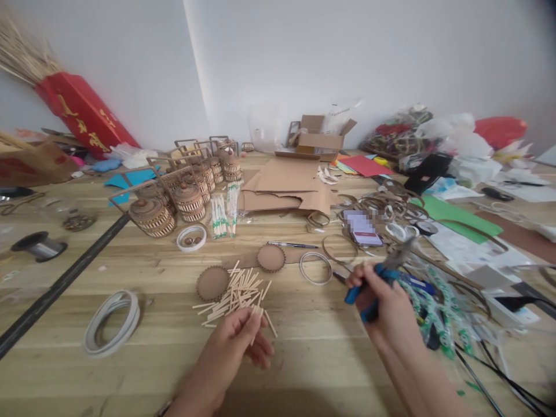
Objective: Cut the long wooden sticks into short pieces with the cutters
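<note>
Bare, pale grey wall (304, 58) stands behind a light, grained wooden table (299, 341) whose far edge is crowded. Toward its far left corner leans a tall red box (84, 113) with gold lettering, and small round lidded baskets (189, 200) with brown handles stand nearby. Torn brown cardboard (282, 176) lies by the middle of the far edge.

From where I stand, the left hand (243, 336) is pinching a few short, pale wooden sticks (257, 311) between thumb and fingers, at the near side of a loose heap of similar pieces (243, 289). Beside that heap lie 2 round brown discs (212, 282) with notched rims.

Toward the table's right edge, the right hand (384, 301) grasps blue-handled metal pliers (386, 272), well apart from the pinched pieces. Their nose points to the far right, away from the left hand; whether it is parted, I cannot tell. The pinched pieces' long axis runs roughly from near edge to far, and the heap is nearer the left hand.
</note>
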### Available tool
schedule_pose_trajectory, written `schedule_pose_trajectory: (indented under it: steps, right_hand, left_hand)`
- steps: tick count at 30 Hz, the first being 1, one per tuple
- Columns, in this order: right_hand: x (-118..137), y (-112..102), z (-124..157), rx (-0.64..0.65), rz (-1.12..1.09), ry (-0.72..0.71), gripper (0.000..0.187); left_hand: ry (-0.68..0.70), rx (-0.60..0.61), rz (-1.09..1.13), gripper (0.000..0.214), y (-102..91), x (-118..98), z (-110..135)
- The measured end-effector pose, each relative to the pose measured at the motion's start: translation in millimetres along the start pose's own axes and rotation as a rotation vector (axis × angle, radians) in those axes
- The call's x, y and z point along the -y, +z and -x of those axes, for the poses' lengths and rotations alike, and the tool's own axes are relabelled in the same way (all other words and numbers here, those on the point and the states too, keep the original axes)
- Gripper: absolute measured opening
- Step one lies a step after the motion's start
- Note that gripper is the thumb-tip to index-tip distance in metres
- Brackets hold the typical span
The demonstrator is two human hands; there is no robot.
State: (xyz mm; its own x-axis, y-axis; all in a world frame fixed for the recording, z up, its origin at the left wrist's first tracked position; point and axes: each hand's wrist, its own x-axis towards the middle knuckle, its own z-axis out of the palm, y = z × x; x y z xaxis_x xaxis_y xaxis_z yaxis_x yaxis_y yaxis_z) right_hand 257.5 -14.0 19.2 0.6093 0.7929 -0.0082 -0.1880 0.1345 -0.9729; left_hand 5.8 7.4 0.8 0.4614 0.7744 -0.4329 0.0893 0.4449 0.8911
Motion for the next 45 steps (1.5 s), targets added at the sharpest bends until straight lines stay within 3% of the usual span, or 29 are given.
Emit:
schedule_pose_trajectory:
  steps: [2, 5, 7, 8, 14, 16, 18, 21, 26, 29, 31, 33, 35, 36, 39, 43, 45]
  right_hand:
    - [-2, 5, 19, 0.247, 0.288, 0.056, 0.023]
    - [-8, 19, 49, 0.745, 0.688, 0.018, 0.01]
    - [-14, 29, 63, 0.899, 0.803, -0.002, 0.005]
    - [-17, 34, 68, 0.914, 0.851, -0.009, 0.005]
    - [-30, 39, 70, 0.83, 0.961, -0.084, 0.029]
    - [-31, 34, 62, 0.798, 1.055, -0.164, 0.024]
    - [-32, 25, 48, 0.729, 1.261, -0.297, 0.016]
    - [-34, 12, 19, 0.576, 1.56, -0.43, 0.022]
    - [-38, 3, -18, 0.55, 1.623, -0.442, 0.031]
    - [-41, 3, -25, 0.561, 1.586, -0.437, 0.028]
    - [-43, 3, -27, 0.552, 1.524, -0.433, 0.026]
    - [-44, 3, -30, 0.522, 1.436, -0.42, 0.022]
    - [-45, 2, -33, 0.48, 1.321, -0.394, 0.019]
    - [-44, 2, -34, 0.46, 1.254, -0.376, 0.017]
    - [-43, 1, -35, 0.395, 1.018, -0.29, 0.016]
    - [-37, 2, -28, 0.281, 0.7, -0.115, 0.04]
    - [-32, 2, -22, 0.259, 0.614, -0.038, 0.043]
  left_hand:
    - [-0.046, 0.018, 0.032, 0.059, 4.0, 0, -1]
    - [-0.096, 0.087, 0.017, 0.059, 9.6, 2, -2]
    - [-0.1, 0.126, -0.011, 0.057, 11.9, 7, -1]
    - [-0.093, 0.148, -0.019, 0.056, 12.5, 10, -1]
    - [-0.037, 0.308, -0.133, 0.052, 5.5, 25, 0]
    - [0.012, 0.221, -0.28, 0.049, -0.6, 25, -1]
    - [0.1, 0.058, -0.51, 0.046, -7.9, 21, -2]
    - [0.251, -0.184, -0.901, 0.038, -19.2, 12, -8]
    - [0.463, -0.442, -1.369, 0.029, -30.4, 13, -29]
    - [0.716, -0.539, -1.518, 0.032, -26.2, 25, -40]
    - [0.878, -0.457, -1.536, 0.031, -18.4, 34, -42]
    - [0.993, -0.227, -1.507, 0.028, -9.6, 41, -40]
    - [1.034, -0.026, -1.485, 0.023, -3.9, 47, -37]
    - [1.036, 0.02, -1.484, 0.021, -3.4, 49, -35]
    - [1.036, -0.009, -1.5, 0.019, -12.6, 54, -35]
    - [1.012, -0.088, -1.545, 0.028, -37.5, 61, -42]
    - [0.999, -0.123, -1.577, 0.032, -46.8, 63, -43]
